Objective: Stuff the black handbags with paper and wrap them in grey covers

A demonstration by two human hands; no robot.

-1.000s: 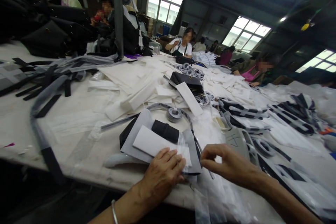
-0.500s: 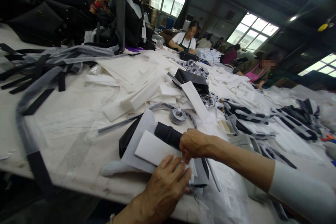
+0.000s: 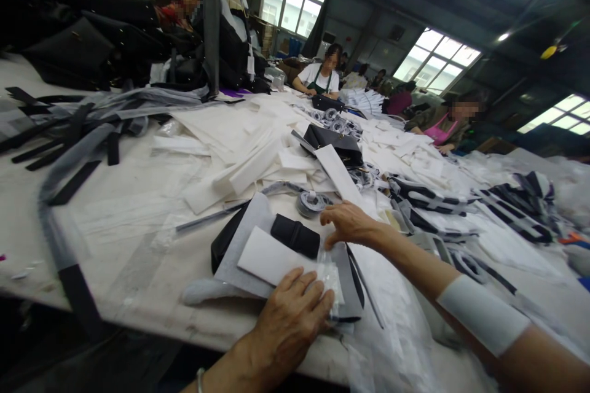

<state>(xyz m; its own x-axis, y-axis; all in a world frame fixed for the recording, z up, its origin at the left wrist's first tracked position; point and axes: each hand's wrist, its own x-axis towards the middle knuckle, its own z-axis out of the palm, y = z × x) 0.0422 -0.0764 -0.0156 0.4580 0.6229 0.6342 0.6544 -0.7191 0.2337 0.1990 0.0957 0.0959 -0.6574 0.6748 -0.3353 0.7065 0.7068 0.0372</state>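
At the lower middle of our cluttered work table (image 3: 115, 239), a grey felt sheet (image 3: 244, 224) lies under a white card panel (image 3: 271, 256) and clear plastic wrap (image 3: 328, 276), with a black padded piece (image 3: 295, 236) at the panel's top edge. Our left hand (image 3: 290, 319) presses flat and open on the panel and wrap, gripping nothing. Our right hand (image 3: 350, 224), a white cuff (image 3: 483, 315) on its forearm, hangs open just beside the black piece, fingers loosely curved.
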